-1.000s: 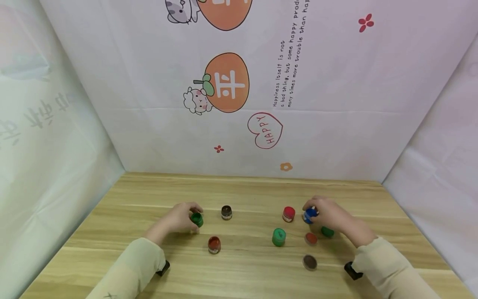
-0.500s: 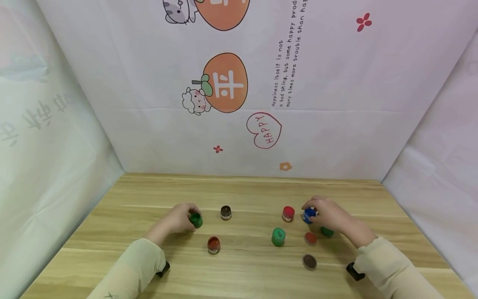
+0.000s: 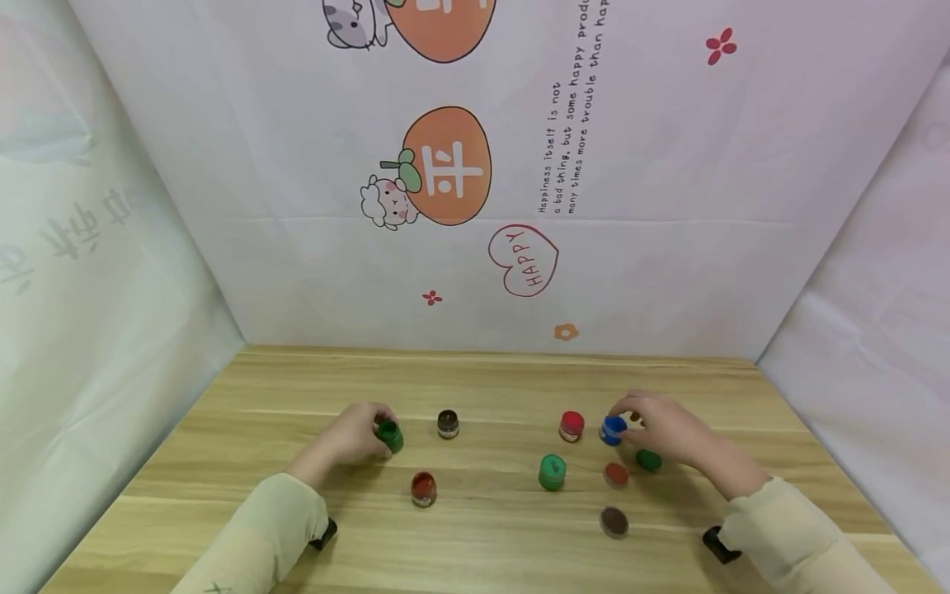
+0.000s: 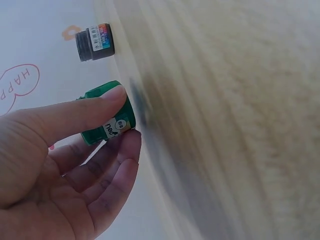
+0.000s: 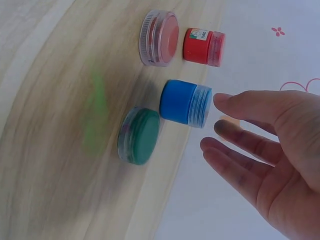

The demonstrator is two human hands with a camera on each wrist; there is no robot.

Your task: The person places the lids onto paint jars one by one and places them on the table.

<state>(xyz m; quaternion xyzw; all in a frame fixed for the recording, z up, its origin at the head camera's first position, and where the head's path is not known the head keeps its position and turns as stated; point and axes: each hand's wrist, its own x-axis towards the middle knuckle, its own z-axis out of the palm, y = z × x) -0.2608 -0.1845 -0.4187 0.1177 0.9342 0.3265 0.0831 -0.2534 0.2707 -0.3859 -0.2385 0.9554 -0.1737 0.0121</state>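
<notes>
My left hand (image 3: 358, 432) grips a small open jar of dark green paint (image 3: 391, 439); the left wrist view shows the thumb on one side of this labelled green jar (image 4: 120, 112) and fingertips on the other, close over the table. At the right, my right hand (image 3: 668, 426) hovers by a blue paint jar (image 3: 612, 431). In the right wrist view its fingers are spread and relaxed, thumb tip right at the clear ribbed top of the blue jar (image 5: 179, 102), nothing held. A green lid (image 5: 145, 136) lies beside that jar.
A dark paint jar (image 3: 448, 424) and a reddish-brown one (image 3: 424, 490) stand open left of centre. Toward the right are a red jar (image 3: 571, 426), a lighter green jar (image 3: 552, 473), a reddish lid (image 3: 616, 474) and a brown lid (image 3: 614, 521). White printed sheets wall the table.
My right hand has loosened from around the blue jar and drawn back slightly to the right, leaving the jar standing. The left hand keeps its grip on the green jar almost unmoved.
</notes>
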